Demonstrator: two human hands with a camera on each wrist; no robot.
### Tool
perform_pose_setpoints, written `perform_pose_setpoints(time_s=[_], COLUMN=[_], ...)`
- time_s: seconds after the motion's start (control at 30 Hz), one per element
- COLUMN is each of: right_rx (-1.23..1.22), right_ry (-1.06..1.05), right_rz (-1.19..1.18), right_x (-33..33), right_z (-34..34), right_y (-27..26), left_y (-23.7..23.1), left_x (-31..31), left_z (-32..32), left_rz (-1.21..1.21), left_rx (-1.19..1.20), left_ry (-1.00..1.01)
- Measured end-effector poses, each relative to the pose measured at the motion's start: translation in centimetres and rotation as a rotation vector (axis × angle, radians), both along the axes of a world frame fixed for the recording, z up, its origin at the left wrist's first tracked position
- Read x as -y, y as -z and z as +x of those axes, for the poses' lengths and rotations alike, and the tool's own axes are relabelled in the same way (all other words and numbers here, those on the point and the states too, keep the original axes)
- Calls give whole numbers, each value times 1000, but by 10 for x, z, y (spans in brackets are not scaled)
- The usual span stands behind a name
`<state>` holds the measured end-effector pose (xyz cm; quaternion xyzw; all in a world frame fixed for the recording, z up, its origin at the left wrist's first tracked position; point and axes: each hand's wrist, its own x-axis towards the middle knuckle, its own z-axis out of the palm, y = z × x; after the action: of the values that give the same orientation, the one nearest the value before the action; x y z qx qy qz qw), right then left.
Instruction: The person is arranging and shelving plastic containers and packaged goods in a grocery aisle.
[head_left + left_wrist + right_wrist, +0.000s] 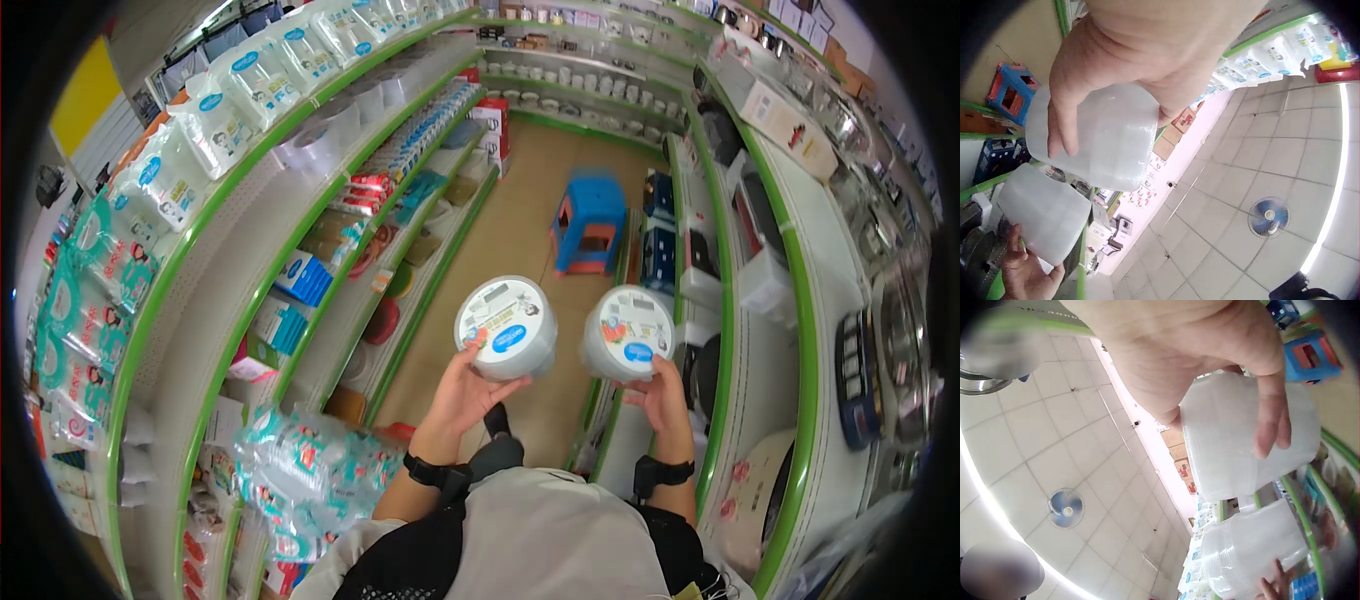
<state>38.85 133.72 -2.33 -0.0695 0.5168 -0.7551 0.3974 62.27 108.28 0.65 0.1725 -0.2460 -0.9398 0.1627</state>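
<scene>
A round translucent tub with a printed white lid (507,328) is gripped by the left hand (462,398), thumb at the lid's edge and fingers beneath. To its right, the right hand (664,398) holds a similar, slightly smaller-looking tub (629,333) the same way. The two tubs are apart, lids facing up toward the head camera. In the left wrist view the left hand (1129,56) curls round the tub's side (1110,140). From the right wrist, the right hand (1204,356) spans its own tub (1229,437), with the other tub (1254,544) below it.
Green-edged shelves (330,215) of packets line the left side. Wrapped teal packs (310,470) stand near the left arm. Shelves with pans and boxes (790,130) run along the right. A blue and red stool (590,225) stands on the aisle floor (522,225) ahead.
</scene>
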Motion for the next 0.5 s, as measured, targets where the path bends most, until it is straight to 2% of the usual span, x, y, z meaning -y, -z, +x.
perform_pose_setpoints(time_s=[0.13, 0.27, 0.33, 0.43, 0.5], right_rx=[-78, -74, -38, 7, 26], right_ry=[-22, 1, -16, -49, -97], right_rz=[8, -14, -44, -91, -84], right_x=[62, 136, 159, 197, 232], right_z=[-57, -107, -121, -144, -166], right_y=[-22, -32, -28, -24, -13], left_y=[-1, -23, -29, -17, -21], left_x=[78, 165, 196, 243, 270], left_z=[-62, -107, -110, -114, -113], left_rz=[24, -25, -124, -123, -161], left_rx=[-17, -50, -7, -32, 7], left_ry=[56, -47, -112, -127, -204])
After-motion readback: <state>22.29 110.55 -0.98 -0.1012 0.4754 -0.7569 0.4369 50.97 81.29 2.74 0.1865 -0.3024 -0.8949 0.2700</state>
